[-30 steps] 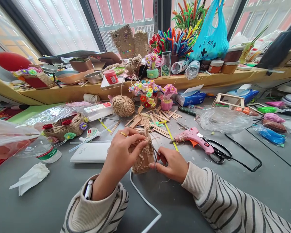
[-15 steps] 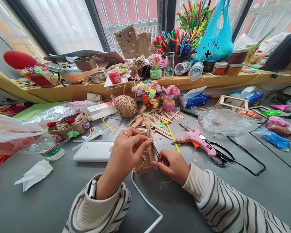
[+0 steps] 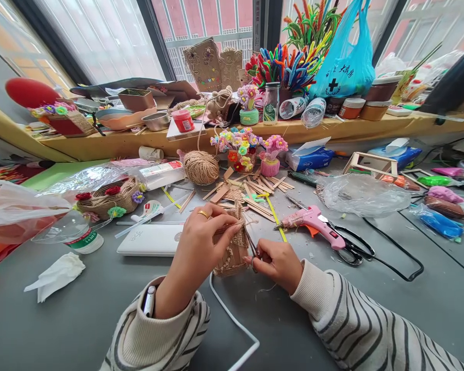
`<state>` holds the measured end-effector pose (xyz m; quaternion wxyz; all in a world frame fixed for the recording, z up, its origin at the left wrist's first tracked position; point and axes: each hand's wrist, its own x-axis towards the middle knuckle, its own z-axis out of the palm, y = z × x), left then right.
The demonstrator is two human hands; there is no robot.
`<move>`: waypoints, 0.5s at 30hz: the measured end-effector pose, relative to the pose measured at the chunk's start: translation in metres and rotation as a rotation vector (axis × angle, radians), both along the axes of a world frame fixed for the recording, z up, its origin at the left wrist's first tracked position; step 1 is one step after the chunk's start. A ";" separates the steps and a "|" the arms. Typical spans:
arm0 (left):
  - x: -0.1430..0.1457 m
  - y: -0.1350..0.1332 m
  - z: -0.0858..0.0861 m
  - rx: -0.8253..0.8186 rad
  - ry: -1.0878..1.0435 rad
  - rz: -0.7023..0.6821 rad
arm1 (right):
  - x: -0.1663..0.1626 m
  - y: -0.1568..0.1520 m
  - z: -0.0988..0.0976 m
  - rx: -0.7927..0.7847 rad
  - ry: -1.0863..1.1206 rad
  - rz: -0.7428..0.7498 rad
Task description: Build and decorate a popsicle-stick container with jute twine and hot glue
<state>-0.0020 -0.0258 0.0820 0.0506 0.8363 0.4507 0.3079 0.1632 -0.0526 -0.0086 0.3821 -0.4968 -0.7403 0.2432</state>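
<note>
My left hand (image 3: 199,238) is closed in a pinch on the twine (image 3: 241,221) at the upper edge of a small craft piece (image 3: 230,262). The piece looks made of wooden sticks trimmed with twine, and it stands upright on the table, partly hidden behind my left fingers. Loose twine ends stick out past the fingertips to the right. In my right hand (image 3: 279,264) is a small pair of scissors (image 3: 252,244), its thin blades pointing up and left toward those ends. Whether the blades touch the twine cannot be made out.
Behind my hands lie scattered wooden sticks (image 3: 261,191) and a twine ball (image 3: 201,168). A pink glue gun (image 3: 317,221) and black-handled scissors (image 3: 355,249) lie right. At left are a white power bank (image 3: 149,242) and crumpled tissue (image 3: 58,275); a white cable (image 3: 232,317) runs in front.
The small scissors have tilted slightly, their handles a little further right and lower. My left hand keeps its pinch on the twine. The whole view has shifted very slightly.
</note>
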 end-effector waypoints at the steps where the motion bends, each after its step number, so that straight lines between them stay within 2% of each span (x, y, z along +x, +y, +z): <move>1: 0.000 0.000 0.000 0.000 0.000 0.000 | 0.000 0.000 0.000 0.007 0.001 -0.005; 15: 0.001 0.000 0.001 -0.007 -0.003 -0.012 | 0.001 0.001 -0.005 0.033 -0.009 -0.001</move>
